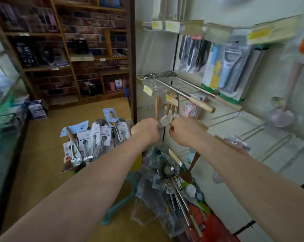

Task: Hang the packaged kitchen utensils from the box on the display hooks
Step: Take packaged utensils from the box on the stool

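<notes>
Both hands are up at the wall display, fingers curled. Left hand (145, 130) and right hand (181, 131) each pinch the lower edge of a clear pack (162, 117) of wooden-handled utensils. Its top is up by a hook (167, 84), but it's too blurry to tell if it's on. More packed utensils (95, 135) stand bunched upright, low and left of the hands.
</notes>
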Demonstrator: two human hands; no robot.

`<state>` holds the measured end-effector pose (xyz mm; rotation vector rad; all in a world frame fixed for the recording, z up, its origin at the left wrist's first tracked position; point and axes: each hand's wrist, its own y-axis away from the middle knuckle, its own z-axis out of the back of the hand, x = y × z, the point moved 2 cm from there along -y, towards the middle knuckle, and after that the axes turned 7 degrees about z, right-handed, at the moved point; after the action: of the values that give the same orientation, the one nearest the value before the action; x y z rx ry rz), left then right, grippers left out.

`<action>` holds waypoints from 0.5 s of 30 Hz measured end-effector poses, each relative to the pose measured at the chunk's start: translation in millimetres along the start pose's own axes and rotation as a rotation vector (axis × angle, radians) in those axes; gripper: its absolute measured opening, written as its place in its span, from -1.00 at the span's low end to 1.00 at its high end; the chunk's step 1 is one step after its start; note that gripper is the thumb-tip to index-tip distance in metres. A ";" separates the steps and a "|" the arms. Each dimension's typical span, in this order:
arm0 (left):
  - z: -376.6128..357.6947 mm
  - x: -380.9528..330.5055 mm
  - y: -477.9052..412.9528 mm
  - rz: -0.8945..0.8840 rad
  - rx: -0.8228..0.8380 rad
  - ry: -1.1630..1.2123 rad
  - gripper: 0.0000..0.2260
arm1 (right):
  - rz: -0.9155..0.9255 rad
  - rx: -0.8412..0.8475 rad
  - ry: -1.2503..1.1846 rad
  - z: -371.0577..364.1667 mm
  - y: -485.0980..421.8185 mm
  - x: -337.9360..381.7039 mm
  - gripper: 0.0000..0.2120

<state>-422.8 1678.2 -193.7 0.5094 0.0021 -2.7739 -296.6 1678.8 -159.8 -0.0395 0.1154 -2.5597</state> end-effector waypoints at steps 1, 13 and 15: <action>0.5 10.0 -8.2 0.023 -0.003 -0.006 -0.92 | 0.010 0.013 -0.018 -4.9 -11.7 6.9 -0.88; 20.6 140.0 -106.4 0.180 0.014 -0.052 -0.82 | 0.075 0.092 -0.086 -49.6 -140.1 91.2 -0.86; 25.7 157.6 -115.1 0.211 0.018 -0.060 -0.79 | 0.089 0.109 -0.101 -56.5 -153.2 100.5 -0.86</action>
<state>-607.0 1737.0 -230.6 0.4061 -0.0852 -2.5837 -467.1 1755.6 -201.8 -0.1196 -0.0598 -2.4650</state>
